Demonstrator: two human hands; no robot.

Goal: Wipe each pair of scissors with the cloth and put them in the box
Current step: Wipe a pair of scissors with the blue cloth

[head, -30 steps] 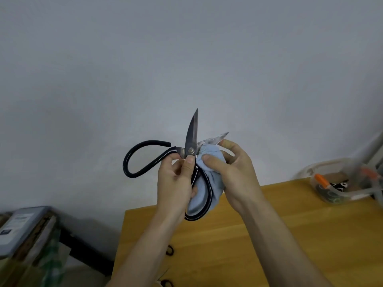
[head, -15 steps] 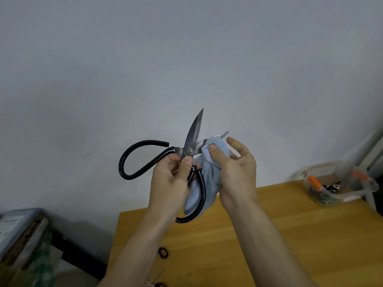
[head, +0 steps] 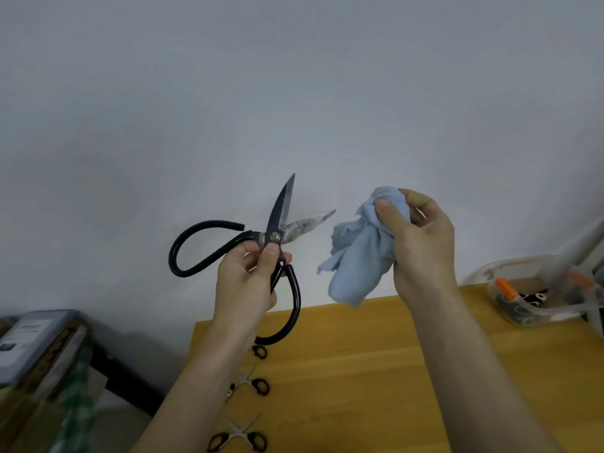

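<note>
Your left hand (head: 246, 286) pinches the open black scissors (head: 277, 237) at the pivot; your right hand (head: 421, 243) grips the bunched blue cloth (head: 359, 266), apart from the blades.

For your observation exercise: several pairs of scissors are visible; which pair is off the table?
The large black-handled scissors, held up by the left hand, blades spread. The small scissors lie on the wooden table.

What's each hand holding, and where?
Left hand grips the black scissors just below the pivot. Right hand pinches the bunched blue cloth near its top.
</note>
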